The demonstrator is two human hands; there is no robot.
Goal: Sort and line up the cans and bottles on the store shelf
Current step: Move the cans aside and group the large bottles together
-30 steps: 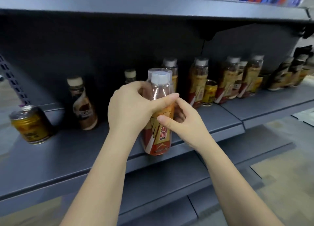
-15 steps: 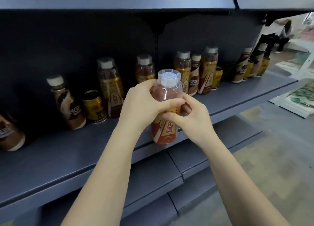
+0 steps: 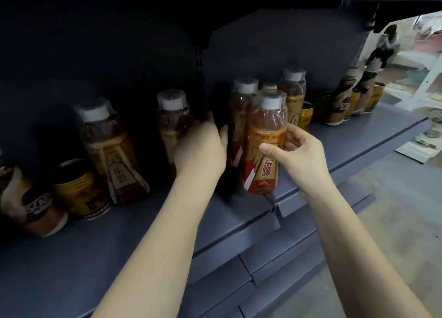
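An orange-labelled drink bottle (image 3: 264,150) with a white cap stands near the front edge of the grey shelf (image 3: 114,250), and my right hand (image 3: 302,156) is wrapped around its middle from the right. My left hand (image 3: 203,148) reaches into the dark gap between a similar bottle (image 3: 171,117) on its left and another (image 3: 240,107) behind the held one; its fingers are spread and I see nothing gripped. Further left stand one more such bottle (image 3: 106,145), a gold can (image 3: 80,191) and a brown coffee bottle (image 3: 33,205).
Behind the held bottle are a tall bottle (image 3: 293,90) and a gold can (image 3: 305,117). Brown coffee bottles (image 3: 342,102) and a can (image 3: 376,96) stand at the shelf's right end. A shelf overhangs above, lower shelves (image 3: 275,258) jut out below, and a person (image 3: 385,45) is far right.
The view has swung left and closer. My left hand let go of the orange bottle and moved left into the gap between bottles. My right hand now holds the bottle alone, down on the shelf.
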